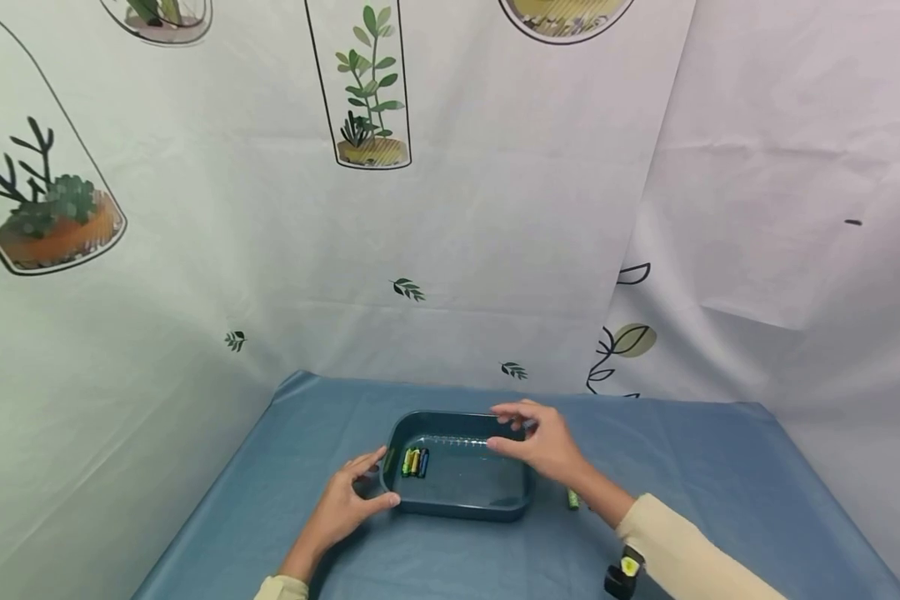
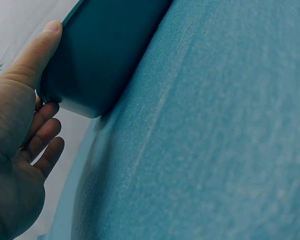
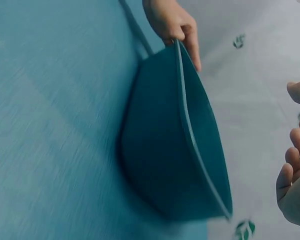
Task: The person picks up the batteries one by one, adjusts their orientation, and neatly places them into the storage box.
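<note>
A dark blue-green rectangular tray rests on the cloth, and several small batteries lie side by side at its left inside. My left hand holds the tray by its left end. In the left wrist view the thumb presses the tray wall near the rim, the other fingers lying behind the corner. Over the tray's right end hovers my right hand, fingers loosely bent and nothing between them. The right wrist view shows this hand apart from the tray.
A green battery lies on the blue cloth right of the tray, partly under the right forearm. White curtains printed with plants stand behind and at the sides. A black device sits by the right sleeve.
</note>
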Demonstrator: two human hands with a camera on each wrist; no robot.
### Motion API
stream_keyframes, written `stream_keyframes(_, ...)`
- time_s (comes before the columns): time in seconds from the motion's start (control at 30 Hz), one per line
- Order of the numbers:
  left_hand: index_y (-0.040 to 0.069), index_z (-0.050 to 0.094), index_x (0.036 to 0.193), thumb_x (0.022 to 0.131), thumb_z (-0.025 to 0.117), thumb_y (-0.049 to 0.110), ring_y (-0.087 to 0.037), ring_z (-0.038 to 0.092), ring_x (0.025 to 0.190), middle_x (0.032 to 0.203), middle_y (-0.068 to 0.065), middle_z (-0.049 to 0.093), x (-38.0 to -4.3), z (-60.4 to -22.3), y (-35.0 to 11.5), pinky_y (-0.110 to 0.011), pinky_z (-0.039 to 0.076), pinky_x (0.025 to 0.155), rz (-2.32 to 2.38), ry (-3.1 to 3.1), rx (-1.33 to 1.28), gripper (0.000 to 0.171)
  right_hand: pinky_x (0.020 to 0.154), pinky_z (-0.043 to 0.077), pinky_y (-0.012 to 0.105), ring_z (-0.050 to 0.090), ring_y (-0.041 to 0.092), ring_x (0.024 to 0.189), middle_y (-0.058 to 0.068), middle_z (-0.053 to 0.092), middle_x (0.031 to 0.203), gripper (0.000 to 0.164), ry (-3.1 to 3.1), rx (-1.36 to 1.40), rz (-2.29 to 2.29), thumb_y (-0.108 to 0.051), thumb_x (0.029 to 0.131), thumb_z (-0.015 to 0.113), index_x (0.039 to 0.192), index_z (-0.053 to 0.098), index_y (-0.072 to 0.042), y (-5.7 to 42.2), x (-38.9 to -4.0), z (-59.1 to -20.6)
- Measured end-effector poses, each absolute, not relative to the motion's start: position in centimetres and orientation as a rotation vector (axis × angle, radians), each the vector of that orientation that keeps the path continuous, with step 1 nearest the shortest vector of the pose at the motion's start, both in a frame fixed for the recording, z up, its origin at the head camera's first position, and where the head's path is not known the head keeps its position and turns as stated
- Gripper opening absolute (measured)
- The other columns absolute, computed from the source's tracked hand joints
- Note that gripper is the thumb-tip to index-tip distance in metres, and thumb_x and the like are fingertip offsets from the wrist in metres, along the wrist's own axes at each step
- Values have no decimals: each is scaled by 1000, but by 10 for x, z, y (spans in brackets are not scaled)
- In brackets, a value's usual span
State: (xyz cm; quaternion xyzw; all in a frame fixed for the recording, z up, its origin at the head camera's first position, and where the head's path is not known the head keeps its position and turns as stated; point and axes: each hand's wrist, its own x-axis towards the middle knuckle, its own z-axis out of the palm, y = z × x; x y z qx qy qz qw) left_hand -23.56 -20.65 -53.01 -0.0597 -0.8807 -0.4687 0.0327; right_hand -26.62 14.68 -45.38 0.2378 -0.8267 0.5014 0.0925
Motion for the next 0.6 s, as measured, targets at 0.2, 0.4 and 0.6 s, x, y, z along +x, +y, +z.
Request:
stream_keyframes(0.2, 18, 59, 146, 75, 92, 35, -25, 59, 122, 145, -8, 58, -236, -531, -206, -43, 53, 96, -1440, -2714, -187, 80, 66, 49, 26, 57, 16, 84, -5, 69, 105, 41, -2434, 594, 1377, -33, 83, 87, 122, 75, -24, 192, -257, -460)
stream_keyframes(0.4, 18, 59, 146, 76, 92, 35, -27, 58, 124, 145, -9, 58, -237, -531, -206, -45, 53, 96, -1435, -2715, -179, 79, 66, 49, 26, 56, 7, 87, -8, 69, 105, 42, -2462, 444, 1278, -30, 84, 87, 123, 75, -23, 236, -249, -466)
stream_keyframes(0.6, 17, 59, 146, 76, 92, 36, -27, 58, 124, 145, -10, 58, -237, -532, -206, -46, 53, 96, -1434, -2720, -169, 80, 66, 50, 25, 57, 5, 86, -4, 68, 103, 41, -2492, 331, 1160, -26, 84, 87, 123, 75, -17, 268, -240, -475)
